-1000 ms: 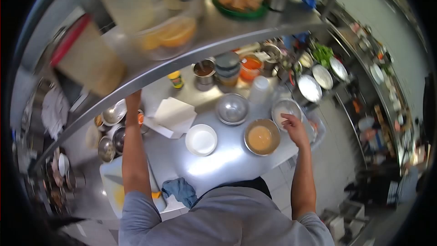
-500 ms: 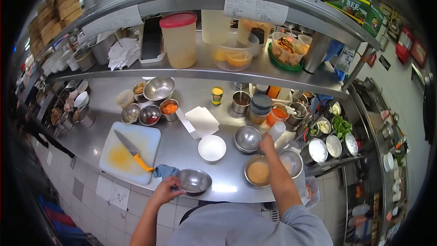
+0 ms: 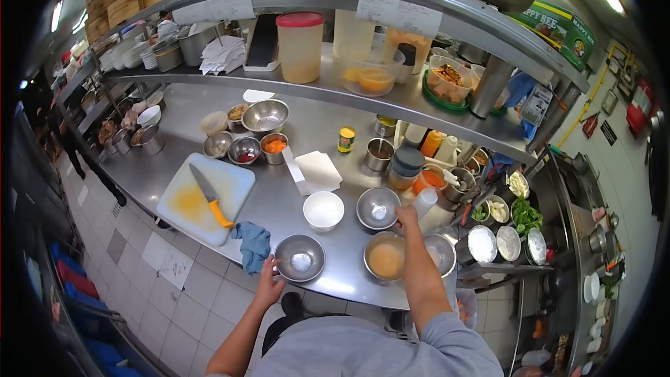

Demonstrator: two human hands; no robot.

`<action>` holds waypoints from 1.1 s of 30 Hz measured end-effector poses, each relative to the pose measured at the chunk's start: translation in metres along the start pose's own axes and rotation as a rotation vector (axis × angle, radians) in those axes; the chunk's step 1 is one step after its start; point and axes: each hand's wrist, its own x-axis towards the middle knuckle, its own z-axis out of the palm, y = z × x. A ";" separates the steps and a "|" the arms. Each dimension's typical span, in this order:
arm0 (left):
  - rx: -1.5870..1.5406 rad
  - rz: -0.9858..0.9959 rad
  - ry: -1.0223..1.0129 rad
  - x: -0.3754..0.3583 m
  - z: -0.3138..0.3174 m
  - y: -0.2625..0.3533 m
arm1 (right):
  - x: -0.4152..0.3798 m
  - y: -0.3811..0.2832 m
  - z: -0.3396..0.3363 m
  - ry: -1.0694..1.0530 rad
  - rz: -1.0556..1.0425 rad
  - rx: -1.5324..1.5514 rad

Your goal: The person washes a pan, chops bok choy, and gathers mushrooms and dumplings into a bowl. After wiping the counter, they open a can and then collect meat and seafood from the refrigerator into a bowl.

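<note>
I see the steel bench (image 3: 279,202) running under a long shelf (image 3: 391,101) in a tiled kitchen. Near its front edge, my left hand (image 3: 269,281) is closed on the rim of a steel bowl (image 3: 299,257), just beside a blue cloth (image 3: 252,243). My right hand (image 3: 407,218) reaches over the bowl of orange batter (image 3: 386,257) and is closed on a white squeeze bottle (image 3: 423,202). A green box (image 3: 558,23) above reads "HAPPY BEE".
</note>
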 end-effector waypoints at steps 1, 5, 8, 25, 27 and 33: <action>-0.097 -0.027 0.045 0.001 0.001 0.004 | -0.004 -0.005 0.000 -0.002 0.021 0.044; -0.496 -0.404 0.212 0.007 0.007 0.026 | -0.021 -0.023 -0.008 -0.032 0.028 0.178; -0.552 -0.654 0.153 0.019 0.003 0.025 | -0.028 -0.021 -0.011 0.108 -0.218 0.128; -0.917 -0.614 -0.068 -0.040 -0.086 -0.029 | -0.197 -0.059 0.018 0.128 -0.318 0.564; -0.953 -0.634 -0.074 -0.066 -0.124 -0.042 | -0.232 -0.038 0.042 -0.011 -0.257 0.449; -0.958 -0.712 0.043 -0.127 -0.221 -0.026 | -0.353 0.001 0.182 -0.579 -0.066 0.182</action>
